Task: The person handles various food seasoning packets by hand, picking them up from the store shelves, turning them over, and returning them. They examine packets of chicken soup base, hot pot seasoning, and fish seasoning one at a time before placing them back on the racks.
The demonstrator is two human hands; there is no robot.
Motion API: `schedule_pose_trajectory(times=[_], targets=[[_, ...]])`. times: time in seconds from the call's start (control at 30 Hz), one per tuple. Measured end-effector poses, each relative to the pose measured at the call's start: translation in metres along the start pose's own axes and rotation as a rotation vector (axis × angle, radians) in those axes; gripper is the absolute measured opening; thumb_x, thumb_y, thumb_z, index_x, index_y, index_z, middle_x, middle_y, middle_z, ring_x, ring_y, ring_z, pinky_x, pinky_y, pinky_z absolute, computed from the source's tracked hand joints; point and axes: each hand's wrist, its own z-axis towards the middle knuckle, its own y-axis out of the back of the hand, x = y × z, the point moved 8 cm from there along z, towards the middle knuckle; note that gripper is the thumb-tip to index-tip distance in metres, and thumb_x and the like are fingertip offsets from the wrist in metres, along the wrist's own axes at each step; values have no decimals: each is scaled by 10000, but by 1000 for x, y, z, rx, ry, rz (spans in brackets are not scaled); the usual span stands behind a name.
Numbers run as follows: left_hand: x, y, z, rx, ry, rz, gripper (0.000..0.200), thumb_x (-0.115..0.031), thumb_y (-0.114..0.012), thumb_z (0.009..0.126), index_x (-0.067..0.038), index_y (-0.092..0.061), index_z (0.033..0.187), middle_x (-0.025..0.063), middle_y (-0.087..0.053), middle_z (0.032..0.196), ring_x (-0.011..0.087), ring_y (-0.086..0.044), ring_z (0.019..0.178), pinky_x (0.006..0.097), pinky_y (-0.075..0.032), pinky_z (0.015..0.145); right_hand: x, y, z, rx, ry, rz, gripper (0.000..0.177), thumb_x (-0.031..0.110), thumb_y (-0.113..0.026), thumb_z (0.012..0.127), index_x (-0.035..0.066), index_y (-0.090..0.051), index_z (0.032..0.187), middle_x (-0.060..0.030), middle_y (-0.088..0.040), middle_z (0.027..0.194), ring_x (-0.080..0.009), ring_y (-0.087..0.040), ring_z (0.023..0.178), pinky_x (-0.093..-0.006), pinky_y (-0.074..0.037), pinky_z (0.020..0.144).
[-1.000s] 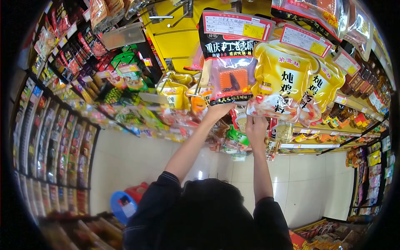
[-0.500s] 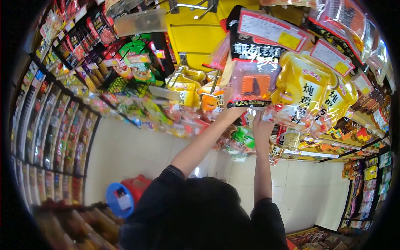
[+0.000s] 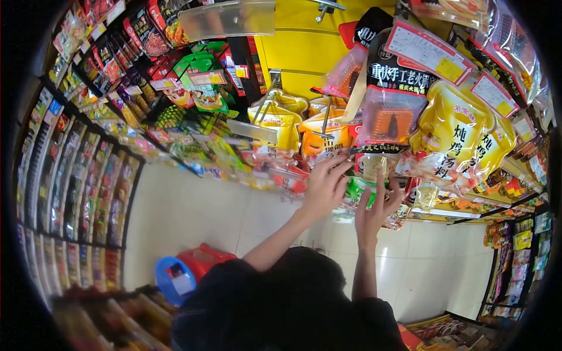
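A black and purple hotpot packet (image 3: 393,111) hangs in front of me, with an orange block showing through its clear lower part. Just below its bottom edge, my left hand (image 3: 329,182) is spread with nothing in it. Beside it, my right hand (image 3: 377,210) has its fingers apart and pointing up, also without anything held. Yellow soup-base pouches (image 3: 453,131) hang to the right of the packet. Left of the packet are a yellow pouch (image 3: 280,131) and an orange pouch (image 3: 325,137) on metal hooks.
A yellow back panel (image 3: 295,55) carries hooks. Green packets (image 3: 202,76) hang to the left. A blue basin (image 3: 175,279) and a red basket (image 3: 206,260) stand on the floor (image 3: 193,205). Packed shelves (image 3: 76,199) line the far left.
Both hands have come away from the bottom of the hotpot packet, and their fingers have spread. The hanging packets now appear farther right in the view.
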Motion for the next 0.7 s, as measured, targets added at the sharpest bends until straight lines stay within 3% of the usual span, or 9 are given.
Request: schedule_pose_trajectory(times=[0.03, 0.1, 0.3, 0.4, 0.5, 0.53, 0.7], targets=[[15, 14, -19, -48, 58, -36, 274, -54, -665, 880, -62, -668, 1154, 146, -650, 1049, 319, -610, 991, 438, -476, 903, 1, 2, -17, 39, -17, 71, 403, 60, -648, 909, 133, -637, 1305, -199, -487, 1287, -372, -470, 1163, -512, -359, 1021], [74, 33, -51, -23, 404, -198, 235, -89, -662, 919, -49, -666, 1150, 144, -651, 1039, 286, -637, 946, 407, -507, 847, -6, -11, -55, 159, -61, 154, 418, 33, -637, 897, 135, -639, 1303, -165, -508, 1224, -339, -471, 1149, -485, -367, 1012], [87, 89, 22, -86, 258, 147, 286, -145, -678, 941, -3, -619, 1182, 158, -663, 1069, 293, -655, 912, 356, -520, 796, -8, -26, -106, 277, -162, 294, 418, -31, -620, 875, 126, -663, 1260, -131, -531, 1160, -312, -501, 1085, -432, -428, 949], [69, 75, 51, -42, 150, 145, 342, -190, -698, 936, 1, -601, 1203, 164, -662, 1054, 313, -658, 853, 359, -526, 772, -6, -25, -106, 272, -167, 290, 423, -34, -619, 875, 129, -663, 1263, -132, -533, 1161, -313, -501, 1100, -432, -430, 955], [83, 60, 58, -45, 241, 33, 349, -218, -713, 927, 8, -608, 1172, 177, -656, 1050, 333, -653, 796, 374, -532, 745, -2, -22, -95, 249, -176, 310, 442, -32, -621, 872, 139, -659, 1278, -134, -531, 1183, -316, -498, 1131, -437, -420, 974], [87, 57, 61, -20, 206, 76, 292, -197, -716, 924, 4, -610, 1107, 144, -650, 946, 272, -654, 747, 364, -528, 700, 0, -21, -91, 243, -184, 314, 448, -26, -624, 873, 146, -657, 1285, -136, -530, 1200, -320, -495, 1150, -448, -408, 991], [89, 64, 48, -63, 355, -234, 180, -177, -641, 977, -17, -565, 1007, 59, -572, 854, 125, -540, 743, 303, -471, 687, 12, -15, -45, 150, -2, 104, 484, 35, -644, 882, 197, -631, 1338, -155, -494, 1354, -336, -447, 1260, -504, -315, 1072]])
